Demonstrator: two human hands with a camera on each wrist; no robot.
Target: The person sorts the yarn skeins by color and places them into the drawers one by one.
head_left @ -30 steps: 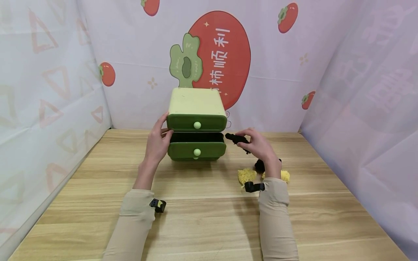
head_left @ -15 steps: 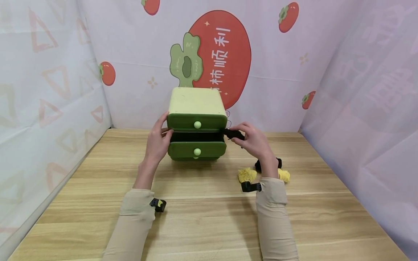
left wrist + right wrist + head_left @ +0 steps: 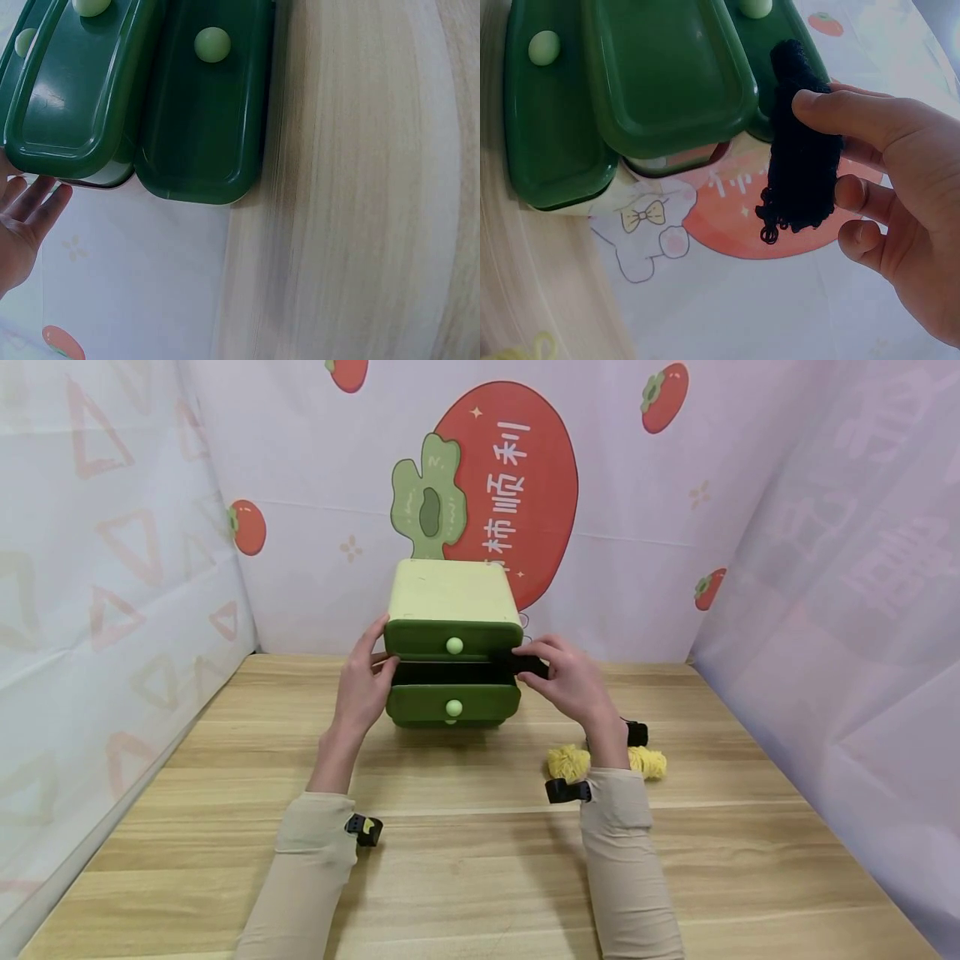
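A small drawer cabinet point(image 3: 453, 589) has a cream top and green drawer fronts with round knobs. Its middle drawer point(image 3: 431, 700) is pulled out. My left hand point(image 3: 362, 689) touches the cabinet's left side, fingers extended along it; in the left wrist view, that hand point(image 3: 22, 232) shows only partly at the edge. With thumb and fingers, my right hand point(image 3: 573, 681) pinches a bundle of black yarn point(image 3: 806, 150), its looped end hanging loose. The bundle's far end is at the right side of the drawer opening, dark and hard to make out inside.
On the wooden table point(image 3: 465, 860), right of the cabinet, lie a yellow yarn bundle point(image 3: 567, 763), another yellow bundle point(image 3: 651, 764) and a black bundle point(image 3: 637, 733), the last two partly behind my right forearm. A patterned cloth backdrop point(image 3: 315, 452) stands behind.
My right hand has moved left and slightly up with the black yarn, bringing it from beside the cabinet to the middle drawer's opening. The left hand has stayed in place.
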